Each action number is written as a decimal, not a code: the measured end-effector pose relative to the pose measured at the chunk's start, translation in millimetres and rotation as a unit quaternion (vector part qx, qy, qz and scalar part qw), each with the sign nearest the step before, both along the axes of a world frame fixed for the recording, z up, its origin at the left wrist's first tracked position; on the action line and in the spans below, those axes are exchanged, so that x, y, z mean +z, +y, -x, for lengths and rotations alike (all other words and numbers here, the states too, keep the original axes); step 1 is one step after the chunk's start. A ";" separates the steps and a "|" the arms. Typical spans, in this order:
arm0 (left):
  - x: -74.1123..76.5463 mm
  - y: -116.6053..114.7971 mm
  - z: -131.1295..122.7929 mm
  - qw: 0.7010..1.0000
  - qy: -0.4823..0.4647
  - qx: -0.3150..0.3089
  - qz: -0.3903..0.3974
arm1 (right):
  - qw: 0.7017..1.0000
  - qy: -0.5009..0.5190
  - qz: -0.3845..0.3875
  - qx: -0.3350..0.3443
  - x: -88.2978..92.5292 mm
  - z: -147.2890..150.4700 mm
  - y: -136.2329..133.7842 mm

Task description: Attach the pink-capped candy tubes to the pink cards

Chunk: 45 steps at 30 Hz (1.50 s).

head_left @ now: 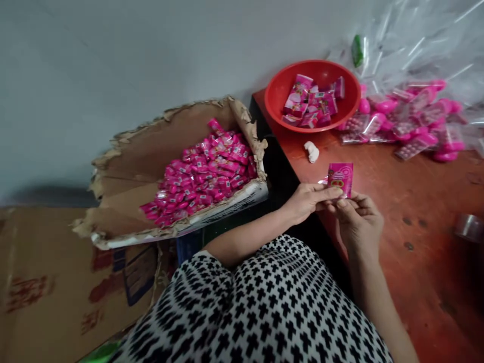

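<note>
A small pink packet [341, 178] stands upright between both my hands above the red-brown table [416, 212]. My left hand [308, 199] pinches its lower left edge, with what looks like clear film beside it. My right hand [355, 214] pinches its lower right corner, fingers curled. A torn cardboard box [128, 166] to my left holds a heap of small pink wrapped packets [204, 174]. A red bowl [280, 91] at the table's far edge holds several more pink packets [312, 103].
Clear plastic bags with pink egg-shaped items [416, 118] lie at the back right. A small white scrap [312, 151] sits near the bowl. A roll of tape [469, 227] is at the right edge. Flattened cardboard [49, 287] covers the lower left.
</note>
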<state>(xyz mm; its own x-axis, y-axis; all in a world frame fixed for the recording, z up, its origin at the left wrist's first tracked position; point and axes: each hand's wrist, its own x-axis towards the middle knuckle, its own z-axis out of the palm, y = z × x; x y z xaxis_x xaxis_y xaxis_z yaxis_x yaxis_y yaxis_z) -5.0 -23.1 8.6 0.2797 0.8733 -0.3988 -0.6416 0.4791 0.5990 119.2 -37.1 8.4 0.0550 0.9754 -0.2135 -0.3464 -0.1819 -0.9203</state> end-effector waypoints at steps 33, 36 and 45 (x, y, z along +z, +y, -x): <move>-66.4 36.4 -1.3 0.640 0.640 0.079 -0.418 | 0.991 -0.124 -0.030 -0.043 -31.8 -24.6 38.8; -53.5 29.0 -5.7 0.685 0.590 0.091 -0.418 | 0.997 -0.064 -0.039 -0.027 -32.7 -21.9 48.3; -20.7 23.8 2.3 0.988 0.149 0.004 -0.044 | 0.999 -0.037 -0.015 0.028 -17.0 -18.3 59.2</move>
